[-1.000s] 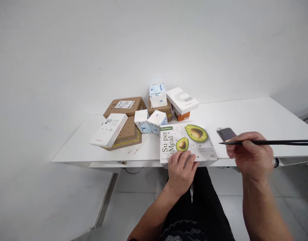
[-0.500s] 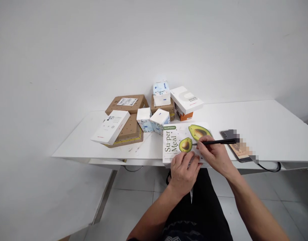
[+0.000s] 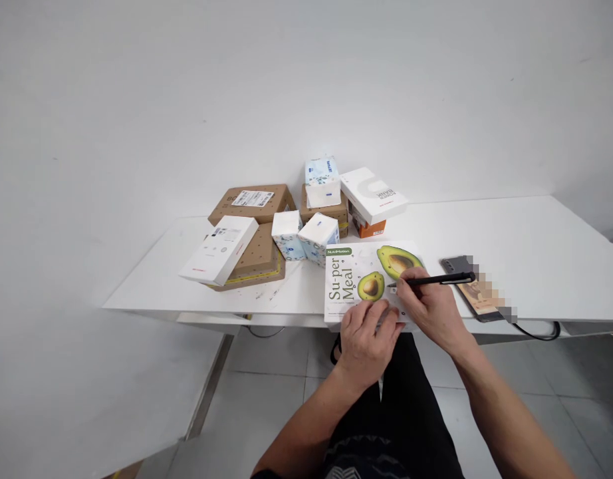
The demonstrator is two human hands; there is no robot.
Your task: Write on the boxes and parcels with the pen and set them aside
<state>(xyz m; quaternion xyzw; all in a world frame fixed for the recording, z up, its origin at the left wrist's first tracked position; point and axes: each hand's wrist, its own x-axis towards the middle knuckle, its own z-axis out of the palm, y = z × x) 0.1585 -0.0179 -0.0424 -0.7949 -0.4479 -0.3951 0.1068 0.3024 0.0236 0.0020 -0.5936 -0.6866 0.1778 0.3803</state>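
Note:
A white box [image 3: 346, 307] printed "Su-per Meal" with two avocado halves lies at the table's front edge. My left hand [image 3: 367, 339] rests on its near part, fingers spread over the top; the thumb is hard to make out. My right hand [image 3: 429, 306] is closed around a black pen [image 3: 441, 279], pinching it near the point. The pen slants low over the box, its tip just right of the smaller avocado half. Whether the tip touches the surface I cannot tell.
Behind on the white table [image 3: 526, 233] are brown cartons [image 3: 254, 199], a white flat box [image 3: 221, 249], tissue packs [image 3: 320, 233], and a power bank box [image 3: 373, 194] on an orange box [image 3: 371, 229]. A phone [image 3: 469, 293] lies to the right, near a black cable [image 3: 540, 338].
The pen tip has shifted slightly right, off the edge of the smaller avocado. My left hand stays on the box in nearly the same place.

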